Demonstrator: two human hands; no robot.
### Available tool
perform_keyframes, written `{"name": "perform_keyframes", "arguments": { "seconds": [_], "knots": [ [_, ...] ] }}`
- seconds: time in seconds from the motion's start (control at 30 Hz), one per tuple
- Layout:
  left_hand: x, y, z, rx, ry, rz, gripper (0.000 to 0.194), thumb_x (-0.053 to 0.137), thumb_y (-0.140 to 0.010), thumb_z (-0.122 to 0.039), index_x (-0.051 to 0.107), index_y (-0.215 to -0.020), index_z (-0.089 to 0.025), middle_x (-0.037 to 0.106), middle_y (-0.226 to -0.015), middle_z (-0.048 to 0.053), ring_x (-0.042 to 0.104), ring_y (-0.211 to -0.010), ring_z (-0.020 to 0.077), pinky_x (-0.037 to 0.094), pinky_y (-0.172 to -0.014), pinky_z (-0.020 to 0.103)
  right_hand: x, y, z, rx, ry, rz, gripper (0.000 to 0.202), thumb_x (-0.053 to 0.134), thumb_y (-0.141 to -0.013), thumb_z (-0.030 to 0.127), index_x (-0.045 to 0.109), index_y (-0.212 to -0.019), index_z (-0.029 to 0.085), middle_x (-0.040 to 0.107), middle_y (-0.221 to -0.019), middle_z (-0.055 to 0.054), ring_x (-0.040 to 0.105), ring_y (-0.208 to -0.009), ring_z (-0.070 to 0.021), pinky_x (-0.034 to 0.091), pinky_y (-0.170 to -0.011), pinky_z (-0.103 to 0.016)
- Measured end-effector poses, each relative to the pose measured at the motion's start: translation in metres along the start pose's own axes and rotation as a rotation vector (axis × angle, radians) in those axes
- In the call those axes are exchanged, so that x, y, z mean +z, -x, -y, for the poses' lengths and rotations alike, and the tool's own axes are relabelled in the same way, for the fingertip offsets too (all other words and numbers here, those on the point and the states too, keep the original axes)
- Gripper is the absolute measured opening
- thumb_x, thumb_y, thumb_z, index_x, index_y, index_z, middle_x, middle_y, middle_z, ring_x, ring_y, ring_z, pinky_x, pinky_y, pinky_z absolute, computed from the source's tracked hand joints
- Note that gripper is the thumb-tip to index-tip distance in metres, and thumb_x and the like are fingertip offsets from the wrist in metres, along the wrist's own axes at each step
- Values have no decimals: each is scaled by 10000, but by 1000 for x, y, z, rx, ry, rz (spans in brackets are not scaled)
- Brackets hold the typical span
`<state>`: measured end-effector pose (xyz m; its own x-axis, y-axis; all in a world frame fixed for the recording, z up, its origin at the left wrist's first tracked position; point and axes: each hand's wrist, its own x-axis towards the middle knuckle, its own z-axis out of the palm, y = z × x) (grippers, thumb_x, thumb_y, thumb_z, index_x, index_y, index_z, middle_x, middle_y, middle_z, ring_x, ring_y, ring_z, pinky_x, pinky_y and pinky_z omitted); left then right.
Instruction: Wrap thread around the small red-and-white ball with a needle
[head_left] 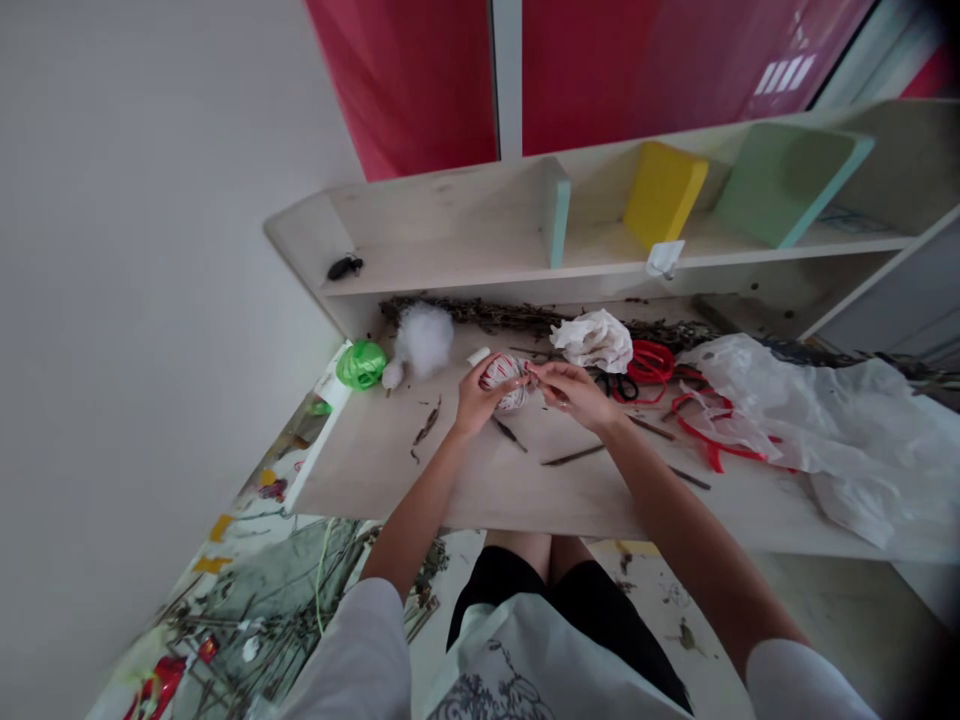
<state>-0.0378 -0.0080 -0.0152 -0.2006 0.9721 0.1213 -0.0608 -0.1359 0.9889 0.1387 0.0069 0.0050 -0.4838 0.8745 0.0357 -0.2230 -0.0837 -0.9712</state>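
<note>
My left hand is wrapped round a ball of red-and-white string, held just above the desk. At the ball's right side, the fingers of my right hand are pinched together on what looks like a strand of the same string; the strand itself is too small to see clearly. Right of that hand lie black-handled scissors and a coil of red ribbon. Crumpled white paper sits just behind my right hand. A dark twig rests on the desk below the ball.
A tuft of white stuffing and a green ball of plastic twine stand at the left. A clear plastic bag covers the desk's right side. Dry branches line the back, beneath a shelf. Sticks litter the floor.
</note>
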Motion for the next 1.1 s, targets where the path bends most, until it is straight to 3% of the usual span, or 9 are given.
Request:
{"name": "perform_keyframes", "arguments": {
  "seconds": [0.17, 0.33, 0.47, 0.67, 0.8, 0.97, 1.1],
  "knots": [
    [3, 6, -5, -20, -37, 326, 553, 863, -482, -236, 720, -1015, -193, 693, -1086, 77, 600, -1072, 256, 418, -986, 353, -15, -4, 2, 23, -148, -61, 272, 674, -705, 425, 593, -835, 200, 348, -449, 104, 131, -342, -39, 108, -360, -234],
    [2, 9, -13, -141, 18, 373, 532, 854, -516, -311, 718, -1009, -165, 715, -988, 83, 644, -934, 243, 482, -859, 337, -23, -8, -1, 15, -163, -81, 270, 679, -708, 428, 591, -805, 192, 292, -436, 115, 131, -335, -38, 122, -350, -226],
    [-3, 7, -13, -229, 182, 328, 512, 838, -544, -375, 712, -988, -152, 721, -936, 77, 657, -906, 240, 487, -825, 319, -22, -11, -9, -2, -24, -119, 331, 695, -671, 481, 569, -719, 178, 377, -450, 92, 221, -356, -38, 157, -366, -222],
    [-3, -6, -4, -404, 432, 41, 357, 692, -756, -383, 673, -1071, -216, 708, -1061, 32, 643, -1013, 195, 503, -845, 276, -17, -21, -35, -50, 397, -254, 324, 648, -677, 489, 564, -652, 177, 493, -454, 38, 392, -402, -84, 272, -406, -222],
    [-3, -11, -3, -518, 444, -16, 387, 608, -819, -461, 650, -1125, -229, 700, -1091, 45, 656, -969, 195, 529, -728, 246, -16, -25, -48, -153, 525, -256, 348, 611, -694, 524, 558, -636, 185, 530, -470, 16, 461, -428, -110, 326, -445, -236],
    [-4, -12, -2, -520, 516, -19, 451, 582, -824, -500, 623, -1175, -220, 686, -1120, 62, 649, -991, 197, 541, -757, 255, -17, -24, -49, -218, 598, -329, 397, 572, -741, 577, 533, -624, 199, 526, -466, 11, 471, -439, -119, 332, -466, -244],
    [-9, -19, 2, -468, 691, -96, 445, 517, -865, -500, 592, -1206, -223, 669, -1150, 61, 628, -1045, 178, 531, -860, 285, -16, -22, -49, -218, 626, -270, 405, 569, -763, 578, 549, -635, 195, 535, -484, 4, 480, -456, -121, 342, -478, -245]
  ]
}}
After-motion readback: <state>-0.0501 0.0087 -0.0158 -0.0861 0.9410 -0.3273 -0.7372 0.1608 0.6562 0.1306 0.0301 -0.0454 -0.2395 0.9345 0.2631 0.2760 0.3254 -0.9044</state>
